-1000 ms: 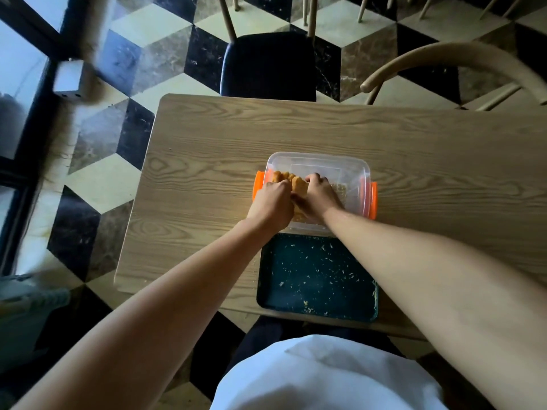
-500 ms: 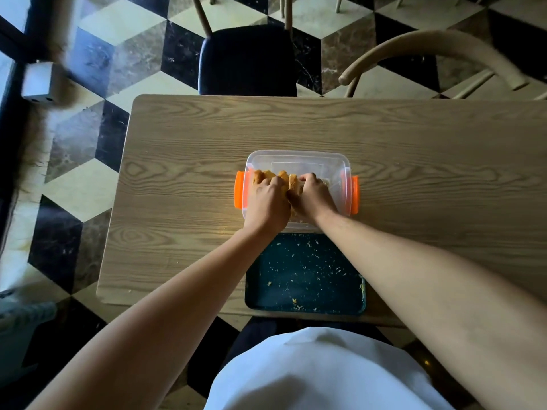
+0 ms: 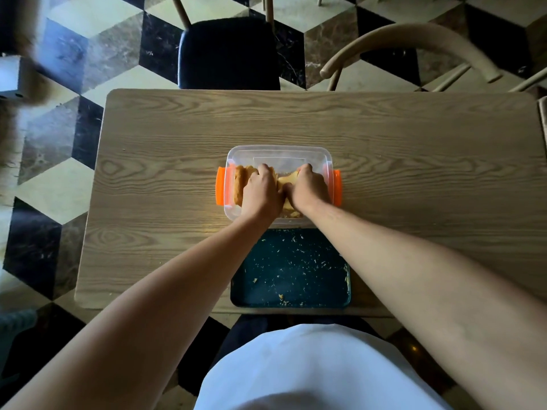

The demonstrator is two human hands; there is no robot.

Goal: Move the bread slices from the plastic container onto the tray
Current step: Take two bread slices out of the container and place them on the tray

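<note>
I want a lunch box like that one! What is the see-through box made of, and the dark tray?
The plastic container looks like clear, glossy plastic: the table grain shows through its walls, and it has orange clips. The tray looks like dark, matte-coated metal with a thin raised rim, though it could be hard plastic.

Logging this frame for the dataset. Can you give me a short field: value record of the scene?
surface: wooden table
container: clear plastic container, orange latches, lid off
bread: bread slices standing in the container
tray: dark tray just in front of the container, only crumbs on it
left hand: inside container, grip closed on slices
right hand: inside container, grip closed on slices
transferred: none yet
</note>
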